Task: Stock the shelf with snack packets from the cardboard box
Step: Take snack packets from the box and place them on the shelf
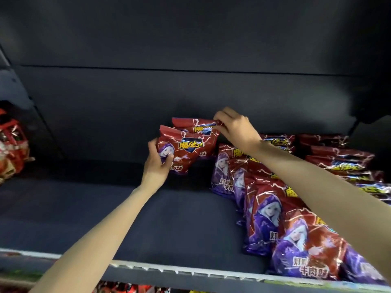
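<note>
Both arms reach deep into a dark shelf (pixel 165 216). My left hand (pixel 155 163) grips the lower left corner of a red and purple snack packet (pixel 184 151), held upright near the back. Right behind it stands a second red packet (pixel 198 126), and my right hand (pixel 234 129) pinches its top right edge. A row of the same packets (pixel 275 210) runs from the back toward the front on the right side of the shelf. The cardboard box is not in view.
More packets lie flat in stacks at the far right (pixel 338 159). Red packets of another kind sit at the left edge (pixel 10 149). The shelf's white front rail (pixel 169 269) crosses the bottom, with other goods below it.
</note>
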The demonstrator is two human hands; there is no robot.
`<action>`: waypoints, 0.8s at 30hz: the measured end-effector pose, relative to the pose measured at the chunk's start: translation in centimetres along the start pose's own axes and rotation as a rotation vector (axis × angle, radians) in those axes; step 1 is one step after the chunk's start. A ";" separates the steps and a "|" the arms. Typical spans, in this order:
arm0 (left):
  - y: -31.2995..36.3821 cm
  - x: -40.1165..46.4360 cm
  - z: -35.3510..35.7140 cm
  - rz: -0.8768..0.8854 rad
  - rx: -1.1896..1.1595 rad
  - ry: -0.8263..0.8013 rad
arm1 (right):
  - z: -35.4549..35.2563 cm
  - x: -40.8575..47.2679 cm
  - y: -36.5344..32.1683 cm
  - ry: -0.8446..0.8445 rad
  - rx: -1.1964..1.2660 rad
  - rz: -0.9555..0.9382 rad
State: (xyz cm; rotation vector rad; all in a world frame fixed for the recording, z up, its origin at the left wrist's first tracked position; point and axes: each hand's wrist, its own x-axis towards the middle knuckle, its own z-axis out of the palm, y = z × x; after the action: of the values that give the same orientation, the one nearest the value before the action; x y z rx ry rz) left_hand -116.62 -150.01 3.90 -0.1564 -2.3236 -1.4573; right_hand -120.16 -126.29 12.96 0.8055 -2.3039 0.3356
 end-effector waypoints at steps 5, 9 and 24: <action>-1.2 0.5 -0.1 -0.124 -0.068 -0.058 | 0.7 -0.3 -0.3 -0.417 -0.246 0.213; -1.2 1.5 1.7 -0.202 -0.002 -0.241 | -0.1 -0.5 0.7 -0.435 -0.222 0.428; 1.1 1.2 4.9 -0.027 0.443 -0.021 | -7.9 -2.1 -4.3 -0.310 -0.096 0.380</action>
State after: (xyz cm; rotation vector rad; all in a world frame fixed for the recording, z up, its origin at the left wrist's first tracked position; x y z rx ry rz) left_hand -118.70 -145.31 3.41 -0.0155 -2.6064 -0.9204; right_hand -112.19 -125.27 17.49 0.3873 -2.7441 0.2768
